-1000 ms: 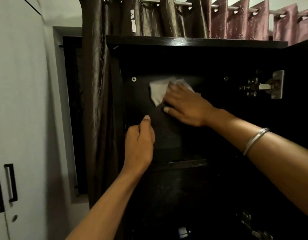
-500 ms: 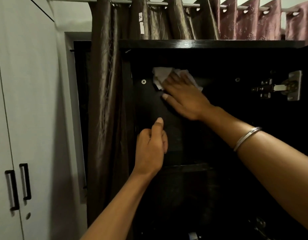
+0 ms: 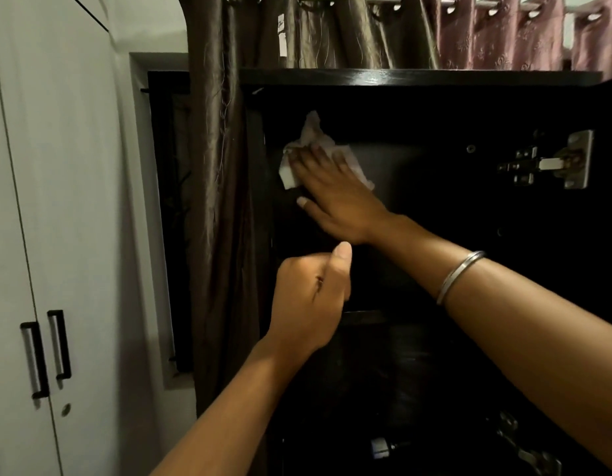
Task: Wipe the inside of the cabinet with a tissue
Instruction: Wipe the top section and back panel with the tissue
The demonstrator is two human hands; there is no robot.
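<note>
The right hand [image 3: 335, 190] lies flat with straight fingers, pressing a crumpled white tissue [image 3: 309, 146] against the dark inner wall of the cabinet [image 3: 417, 79], near its upper left corner. Below it, the left hand [image 3: 309, 300] is curled into a loose fist with the thumb up, holding nothing visible.

Brown curtain [image 3: 222, 201] hangs just left of dark unit, pink curtain [image 3: 503, 36] behind its top, both on metal rod [image 3: 417, 1]. White wardrobe [image 3: 57, 201] far left, two black door handles [image 3: 46, 352] side by side, round keyhole [image 3: 66, 409] below them. Dark window recess [image 3: 168, 218] between wardrobe and brown curtain.
</note>
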